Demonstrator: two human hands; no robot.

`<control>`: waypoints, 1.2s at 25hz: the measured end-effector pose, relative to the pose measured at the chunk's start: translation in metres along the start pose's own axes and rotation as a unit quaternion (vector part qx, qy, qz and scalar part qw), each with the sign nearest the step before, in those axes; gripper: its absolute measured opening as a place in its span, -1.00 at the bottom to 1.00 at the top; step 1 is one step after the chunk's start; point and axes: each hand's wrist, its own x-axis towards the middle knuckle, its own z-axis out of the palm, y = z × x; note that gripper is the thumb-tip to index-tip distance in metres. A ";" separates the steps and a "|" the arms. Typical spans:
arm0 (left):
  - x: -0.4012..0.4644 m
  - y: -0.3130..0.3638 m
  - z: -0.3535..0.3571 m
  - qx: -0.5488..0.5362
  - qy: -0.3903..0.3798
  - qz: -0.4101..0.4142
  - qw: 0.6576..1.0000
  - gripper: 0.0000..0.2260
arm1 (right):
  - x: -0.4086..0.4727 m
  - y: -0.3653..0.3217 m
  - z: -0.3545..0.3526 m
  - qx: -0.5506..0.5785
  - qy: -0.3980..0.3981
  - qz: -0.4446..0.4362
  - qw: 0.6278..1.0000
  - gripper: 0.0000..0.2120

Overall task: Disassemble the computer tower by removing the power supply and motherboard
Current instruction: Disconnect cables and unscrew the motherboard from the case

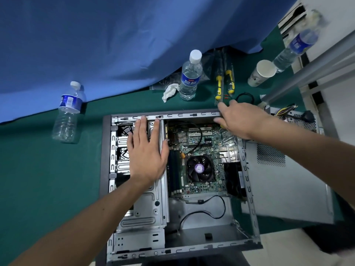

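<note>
While my left hand (146,150) lies flat with straight fingers on the drive cage (142,208) of the case (105,150), my right hand (237,120) reaches to the far right corner of the frame; I cannot tell if its fingers hold the small yellow part under them. The motherboard (199,150) sits inside, between my hands, with its fan (199,168) near the middle. The power supply (299,121) lies outside, to the right, behind the side panel (284,189). Behind the case stand a bottle (190,75), screwdrivers (223,81) and a cup (262,72).
</note>
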 end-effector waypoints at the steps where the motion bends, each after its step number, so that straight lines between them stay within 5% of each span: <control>1: -0.003 0.000 -0.001 -0.006 -0.002 -0.004 1.000 -0.47 | -0.001 -0.001 0.000 -0.029 0.025 0.013 0.999 -0.63; 7: -0.026 0.004 0.000 0.000 -0.004 -0.051 0.999 -0.46 | 0.003 0.002 -0.016 -0.111 -0.028 -0.127 0.985 -0.80; 11: -0.022 0.005 0.000 0.001 0.009 -0.052 0.999 -0.47 | 0.005 0.003 -0.016 -0.087 -0.051 -0.179 0.979 -0.66; 14: -0.023 0.004 0.003 0.001 0.022 -0.051 0.998 -0.48 | 0.006 0.006 -0.008 -0.077 -0.008 -0.138 0.987 -0.84; 18: -0.022 0.005 0.003 0.008 0.019 -0.052 0.998 -0.49 | 0.006 0.018 -0.001 -0.046 0.021 -0.082 0.995 -0.71; 25: -0.022 0.006 0.002 0.008 0.022 -0.054 0.998 -0.48 | 0.011 0.028 -0.006 -0.094 -0.024 -0.201 0.975 -0.85; 28: -0.023 0.006 0.001 0.003 0.019 -0.056 0.998 -0.48 | 0.005 0.030 -0.005 -0.127 -0.016 -0.275 0.953 -0.71; 30: -0.023 0.006 0.000 0.005 0.017 -0.057 0.998 -0.47 | 0.001 0.024 -0.003 -0.132 -0.007 -0.241 0.961 -0.78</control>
